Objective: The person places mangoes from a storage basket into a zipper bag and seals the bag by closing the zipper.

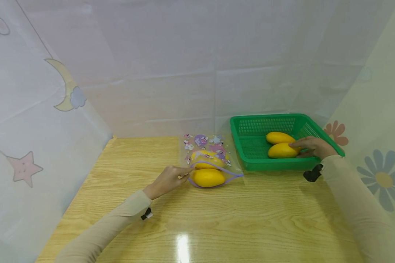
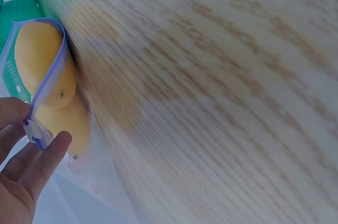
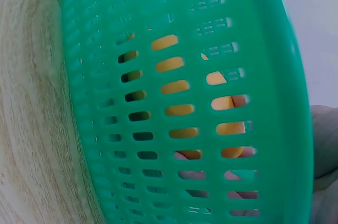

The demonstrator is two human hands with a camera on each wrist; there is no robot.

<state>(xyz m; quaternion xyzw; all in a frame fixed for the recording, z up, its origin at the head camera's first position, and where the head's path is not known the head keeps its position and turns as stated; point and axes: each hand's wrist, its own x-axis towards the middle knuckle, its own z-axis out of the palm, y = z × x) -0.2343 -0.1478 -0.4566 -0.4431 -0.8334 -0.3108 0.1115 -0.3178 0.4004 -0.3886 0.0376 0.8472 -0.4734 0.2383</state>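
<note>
A person's left hand, thumb and fingers closed in a pinch, holds the edge of a clear printed bag beside the white slider of its purple zip. The right hand, reaching over the side of a green basket, grips one end of the near mango, its fingers curled over the top. A far mango lies just behind it in the basket. In the bag, the front mango sits at the gaping mouth and the rear mango lies deeper, under the print. Both bag and basket rest on a wood-grain worktop, backed by pale sheeting.

From where I stand, the front mango looks the likeliest to escape: a tug on the bag could roll it out through the mouth. Should the pinch slip, the limp film could sag and close the opening. The near mango, smooth and apparently held by one end, might twist loose if lifted, or knock the rim if raised too little.
</note>
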